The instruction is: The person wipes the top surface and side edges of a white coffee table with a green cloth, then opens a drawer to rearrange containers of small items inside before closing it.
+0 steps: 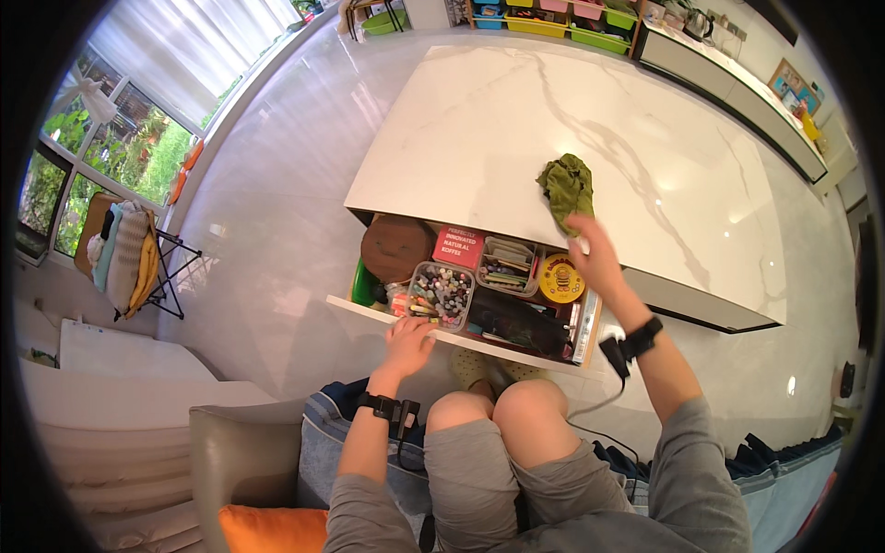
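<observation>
In front of my knees, a drawer [498, 350] is pulled out from under a white marble-patterned table [477, 131]. The fingers of my left hand [408, 348] hook over the drawer's front panel. A crumpled olive-green cloth [568, 183] lies on the tabletop. My right hand [596, 259] is at its near end, slightly blurred, so a grip is unclear. Inside the drawer are a clear tub of marker pens [442, 294], a round dark wooden lid or board [395, 249], a red box with writing [458, 245], a clear bin of cards [508, 266], a yellow round tin [561, 278] and a black pouch [515, 321].
Wrist straps with small devices and a cable [608, 435] are on my arms. A grey armchair arm [238, 456] and an orange cushion [273, 529] are at lower left. Left of the table, a folding stool [166, 266] bears folded clothes. A low cabinet [733, 97] runs along the right wall.
</observation>
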Demonstrator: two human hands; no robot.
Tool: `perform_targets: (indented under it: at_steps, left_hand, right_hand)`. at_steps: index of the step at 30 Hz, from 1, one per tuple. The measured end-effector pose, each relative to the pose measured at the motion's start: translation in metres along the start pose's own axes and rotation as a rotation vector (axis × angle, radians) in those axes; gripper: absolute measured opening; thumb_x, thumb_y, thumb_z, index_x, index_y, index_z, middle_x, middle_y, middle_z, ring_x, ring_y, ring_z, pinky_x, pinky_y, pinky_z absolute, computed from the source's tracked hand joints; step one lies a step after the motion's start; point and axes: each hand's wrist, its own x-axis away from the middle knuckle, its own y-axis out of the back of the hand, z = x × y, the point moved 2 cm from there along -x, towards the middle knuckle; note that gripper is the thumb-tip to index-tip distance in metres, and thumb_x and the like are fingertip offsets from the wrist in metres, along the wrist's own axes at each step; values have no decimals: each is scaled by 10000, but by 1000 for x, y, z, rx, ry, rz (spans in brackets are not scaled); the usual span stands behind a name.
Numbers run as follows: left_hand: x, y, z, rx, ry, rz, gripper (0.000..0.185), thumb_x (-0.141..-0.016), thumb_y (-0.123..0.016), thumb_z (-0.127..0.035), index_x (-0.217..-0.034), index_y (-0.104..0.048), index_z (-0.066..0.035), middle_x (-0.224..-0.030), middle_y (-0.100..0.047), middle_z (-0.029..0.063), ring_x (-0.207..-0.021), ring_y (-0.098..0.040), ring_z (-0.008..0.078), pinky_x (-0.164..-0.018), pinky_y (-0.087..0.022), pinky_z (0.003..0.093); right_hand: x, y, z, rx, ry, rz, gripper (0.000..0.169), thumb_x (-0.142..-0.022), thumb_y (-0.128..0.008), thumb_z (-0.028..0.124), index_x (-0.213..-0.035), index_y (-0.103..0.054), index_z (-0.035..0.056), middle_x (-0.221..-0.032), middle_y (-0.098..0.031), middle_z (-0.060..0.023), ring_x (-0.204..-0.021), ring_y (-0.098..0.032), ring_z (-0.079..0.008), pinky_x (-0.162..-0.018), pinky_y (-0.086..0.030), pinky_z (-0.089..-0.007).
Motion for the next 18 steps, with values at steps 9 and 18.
perform_targets:
  at_steps: [9, 18]
  left_hand:
    - [-15, 3, -9, 58, -37, -65, 248, -819, -687, -288, -1047, -691, -193, -1103, -595, 3, -1163, -465, 234, -1087, -205, 460]
    - [-17, 11, -5, 4, 19, -50, 196, -785, -719, -273, -933, -697, -146, -1038, -609, 11, -1095, -511, 234, -1100, -191, 464]
  right_hand:
    - [-83, -16, -106, 384, -227, 192, 476, -827, -703, 194, -1265, -552, 84, -1431, -403, -213, -1329, -358, -395, -1062, -387, -448]
    - [1, -8, -37, 318, -7, 220, 410, -664, -725, 93, -1005, -498, 89, -958, -517, -123, -969, -525, -326, -788, -493, -411]
